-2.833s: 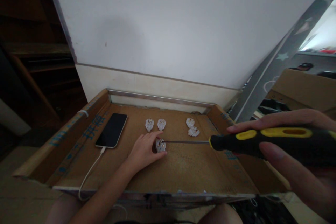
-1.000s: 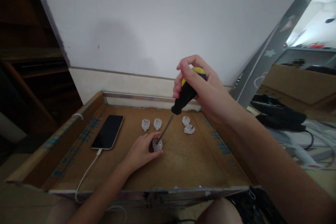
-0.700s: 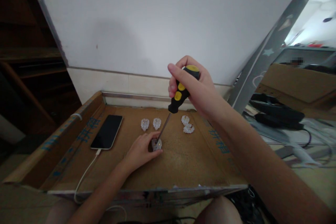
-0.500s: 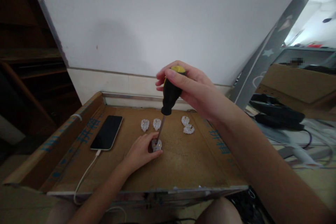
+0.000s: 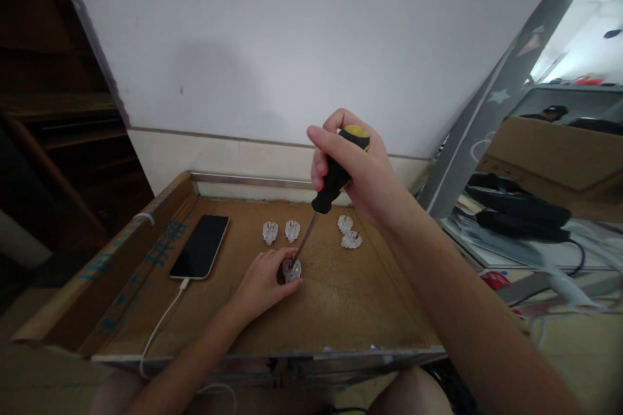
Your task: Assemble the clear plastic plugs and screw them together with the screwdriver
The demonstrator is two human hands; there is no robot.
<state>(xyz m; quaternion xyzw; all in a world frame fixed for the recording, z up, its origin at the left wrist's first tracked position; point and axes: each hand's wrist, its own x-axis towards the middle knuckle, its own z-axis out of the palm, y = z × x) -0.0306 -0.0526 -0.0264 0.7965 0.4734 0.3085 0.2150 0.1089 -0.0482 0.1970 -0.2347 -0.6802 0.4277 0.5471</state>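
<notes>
My right hand (image 5: 353, 159) is wrapped around the black and yellow handle of a screwdriver (image 5: 331, 188), which leans to the right. Its thin metal shaft runs down into a clear plastic plug (image 5: 294, 271) with small brass-coloured metal bits inside. Against the cardboard, my left hand (image 5: 267, 282) pinches that plug between thumb and fingers. Just beyond it lie two similar clear plugs (image 5: 293, 231), side by side. Another two clear plugs (image 5: 351, 240) sit close together farther right. The exact spot of the screwdriver tip inside the held plug is too small to make out.
A phone (image 5: 200, 246) with a white charging cable (image 5: 163, 324) lies at the left on the cardboard-covered surface (image 5: 335, 311). A raised cardboard side (image 5: 117, 266) edges the left, and a white wall stands behind. Black items and a cardboard box (image 5: 555, 155) are at the right.
The screwdriver handle has tipped to the right, and my right hand has shifted right with changed finger placement. My left hand still holds the same plug in about the same spot.
</notes>
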